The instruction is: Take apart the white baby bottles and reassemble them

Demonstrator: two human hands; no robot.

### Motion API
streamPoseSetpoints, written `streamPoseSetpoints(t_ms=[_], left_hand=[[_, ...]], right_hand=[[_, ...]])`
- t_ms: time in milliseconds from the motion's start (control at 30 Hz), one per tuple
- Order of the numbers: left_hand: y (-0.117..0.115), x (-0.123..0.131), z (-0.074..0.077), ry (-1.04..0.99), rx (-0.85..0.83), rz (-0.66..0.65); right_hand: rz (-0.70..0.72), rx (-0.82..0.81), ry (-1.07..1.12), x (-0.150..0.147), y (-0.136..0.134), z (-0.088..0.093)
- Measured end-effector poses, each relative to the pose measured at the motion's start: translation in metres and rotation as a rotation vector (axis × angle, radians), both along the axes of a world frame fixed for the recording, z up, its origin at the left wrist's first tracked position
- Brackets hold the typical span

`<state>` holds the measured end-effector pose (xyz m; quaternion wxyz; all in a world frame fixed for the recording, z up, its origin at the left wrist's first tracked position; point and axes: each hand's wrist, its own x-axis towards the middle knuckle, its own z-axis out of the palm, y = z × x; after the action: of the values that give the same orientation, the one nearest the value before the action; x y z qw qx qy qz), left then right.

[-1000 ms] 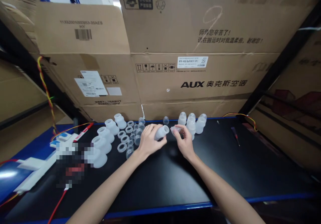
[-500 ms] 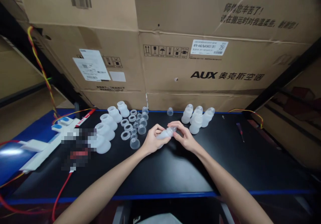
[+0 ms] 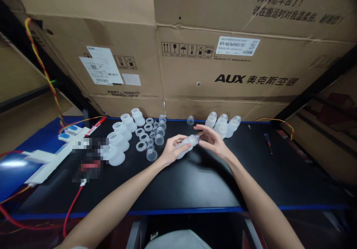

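My left hand point(image 3: 172, 149) is closed round a small translucent white bottle point(image 3: 187, 144) held on its side above the black table point(image 3: 195, 182). My right hand point(image 3: 214, 142) pinches the cap end of that same bottle, fingers curled at its tip. To the left lie several white bottle bodies point(image 3: 118, 142), rings point(image 3: 141, 146) and clear caps point(image 3: 159, 140). Behind my right hand stand assembled bottles point(image 3: 223, 124), with one loose clear cap point(image 3: 190, 120) beside them.
Large cardboard boxes point(image 3: 223, 55) wall off the back of the table. A white and blue device point(image 3: 52, 154) with red and yellow wires sits at the left edge. A small screwdriver point(image 3: 268, 142) lies at the right. A black frame post point(image 3: 312, 89) slants up on the right.
The two hands came together: the cap piece in my right hand now sits on the bottle's neck. The view dropped lower and nearer to the table.
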<state>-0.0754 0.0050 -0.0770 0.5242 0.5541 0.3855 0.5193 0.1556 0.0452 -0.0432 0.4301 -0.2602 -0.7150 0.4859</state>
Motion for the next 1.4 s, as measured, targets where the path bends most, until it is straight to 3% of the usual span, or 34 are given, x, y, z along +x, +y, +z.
streamPoseSetpoints(t_ms=[67, 200, 367, 533, 600, 733, 800, 900, 1033, 1167, 1267, 1400], left_hand=[[0.001, -0.002, 0.0, 0.003, 0.02, -0.003], [0.001, -0.003, -0.001, 0.06, 0.073, -0.007], [0.002, -0.004, -0.005, 0.09, 0.093, 0.003], [0.003, -0.006, -0.008, 0.162, 0.121, 0.006], [0.003, -0.007, -0.007, 0.174, 0.129, 0.014], [0.004, -0.008, -0.004, 0.147, 0.138, 0.023], [0.003, -0.008, -0.005, 0.161, 0.147, 0.014], [0.0, -0.007, -0.007, 0.238, 0.198, 0.022], [-0.006, -0.007, -0.009, 0.419, 0.396, 0.075], [-0.005, -0.008, -0.009, 0.547, 0.528, 0.129], [-0.003, -0.009, -0.007, 0.571, 0.536, 0.171], [0.001, -0.006, -0.005, 0.403, 0.418, 0.363]], right_hand=[[-0.002, 0.011, -0.093, -0.001, -0.001, 0.0], [-0.2, 0.063, -0.16, -0.005, -0.003, -0.003], [-0.124, 0.088, -0.066, -0.006, -0.003, 0.0], [-0.3, 0.258, -0.227, -0.006, -0.002, -0.004], [-0.273, 0.285, -0.198, -0.005, -0.003, -0.003], [-0.02, 0.249, -0.2, -0.003, -0.006, 0.003], [0.012, 0.251, -0.264, -0.003, -0.007, 0.003], [-0.108, 0.273, -0.386, -0.007, -0.008, -0.002], [-0.245, 0.272, -0.477, -0.013, -0.009, -0.013], [-0.297, 0.196, -0.525, -0.018, -0.009, -0.024], [-0.334, 0.05, -0.405, -0.025, -0.006, -0.035], [-0.448, -0.092, -0.08, -0.042, 0.018, -0.048]])
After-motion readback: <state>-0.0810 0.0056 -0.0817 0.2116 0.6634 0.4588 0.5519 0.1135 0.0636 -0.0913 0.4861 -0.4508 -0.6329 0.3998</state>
